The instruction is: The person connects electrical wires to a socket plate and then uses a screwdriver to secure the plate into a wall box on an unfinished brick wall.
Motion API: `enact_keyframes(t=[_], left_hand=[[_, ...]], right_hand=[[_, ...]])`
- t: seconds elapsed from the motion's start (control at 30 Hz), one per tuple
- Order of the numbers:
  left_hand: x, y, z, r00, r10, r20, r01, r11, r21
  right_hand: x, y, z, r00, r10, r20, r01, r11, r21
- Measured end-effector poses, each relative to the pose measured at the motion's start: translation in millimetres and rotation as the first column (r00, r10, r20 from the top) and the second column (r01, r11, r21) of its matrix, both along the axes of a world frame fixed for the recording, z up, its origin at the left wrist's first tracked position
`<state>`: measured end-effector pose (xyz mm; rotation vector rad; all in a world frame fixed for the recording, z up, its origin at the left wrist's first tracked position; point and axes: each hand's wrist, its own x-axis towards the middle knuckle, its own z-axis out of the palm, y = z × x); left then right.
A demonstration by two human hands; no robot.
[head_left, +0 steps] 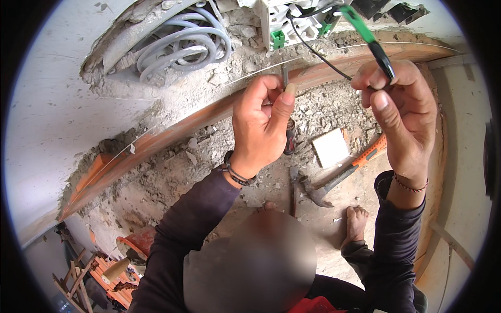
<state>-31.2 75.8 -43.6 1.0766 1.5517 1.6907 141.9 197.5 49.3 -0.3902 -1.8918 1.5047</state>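
Note:
In front of the wall, my left hand pinches a thin metal shaft between thumb and finger. A black and red handle shows below that hand, in line with the shaft, so it looks like a screwdriver. My right hand is closed on a long, slightly curved green and black piece whose exact kind I cannot make out. A thin black wire runs to the same fingers from a white electrical socket frame with green parts, set in the wall at the top.
Coiled grey conduit fills a broken wall hole at left. A claw hammer, a thin metal bar and a white square piece lie on the rubble-strewn floor. At lower left are an orange bucket and orange bricks.

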Motion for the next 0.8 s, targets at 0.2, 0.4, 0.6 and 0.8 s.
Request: enact_keyframes(t=[0.2, 0.4, 0.6, 0.8], left_hand=[[11.8, -15.0, 2.4, 0.985, -0.043, 0.168, 0.041, 0.999, 0.015], [22.9, -31.0, 3.1, 0.968, -0.066, 0.242, 0.076, 0.997, -0.032], [25.2, -37.8, 11.1, 0.947, -0.087, 0.31, 0.111, 0.992, -0.06], [22.5, -31.9, 19.6, 0.925, -0.071, 0.372, 0.098, 0.994, -0.053]], right_hand=[[0.5, -6.0, -17.3, 0.957, -0.155, -0.247, 0.047, 0.918, -0.395], [-1.7, -0.8, -13.9, 0.847, -0.374, -0.377, -0.082, 0.61, -0.788], [-3.0, 4.3, -23.7, 0.881, -0.321, -0.348, -0.093, 0.603, -0.792], [-4.5, -4.3, -27.4, 0.909, -0.308, -0.281, -0.022, 0.639, -0.769]])
